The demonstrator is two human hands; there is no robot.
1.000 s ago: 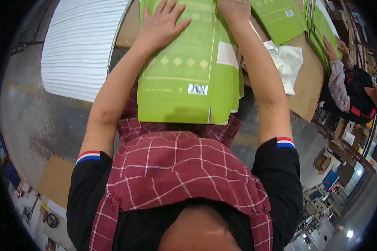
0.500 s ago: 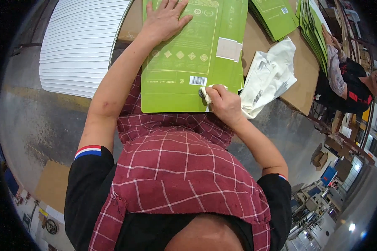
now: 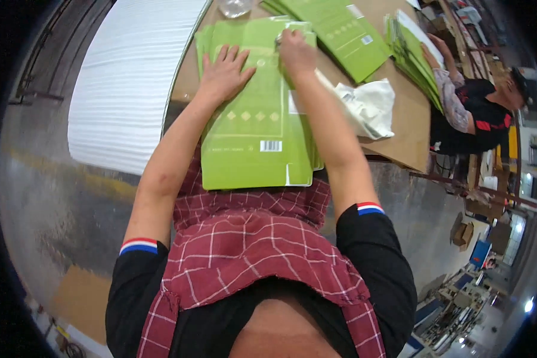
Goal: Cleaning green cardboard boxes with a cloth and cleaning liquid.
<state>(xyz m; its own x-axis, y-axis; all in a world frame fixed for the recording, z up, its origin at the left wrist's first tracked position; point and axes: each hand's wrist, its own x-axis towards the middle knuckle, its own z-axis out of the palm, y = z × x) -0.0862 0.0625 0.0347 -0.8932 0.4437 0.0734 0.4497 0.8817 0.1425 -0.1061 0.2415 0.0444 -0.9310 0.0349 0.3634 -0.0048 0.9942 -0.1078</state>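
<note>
A stack of flat green printed carton blanks [image 3: 244,164] lies in front of me, its near edge against my checked apron. My left hand [image 3: 223,74] rests flat on the upper part of the top blank, fingers spread. Near the far right corner of the same blank, my right hand [image 3: 298,52] is closed on a small wadded white rag [image 3: 278,40]; motion blurs this hand, and little of the rag shows. Beside my right forearm, on the brown cardboard tabletop [image 3: 402,134], a crumpled white cloth [image 3: 370,107] with grey smudges lies loose.
A tall stack of white sheets [image 3: 131,77] stands at the left. More green blanks [image 3: 346,36] lie at the far right. A clear round container [image 3: 235,7] sits at the far edge. On the right, a co-worker [image 3: 471,101] has hands on another green pile [image 3: 408,59].
My right hand has gone from the near right corner of the blank to its far right part with the rag. The view has shifted, showing more of the table's far side.
</note>
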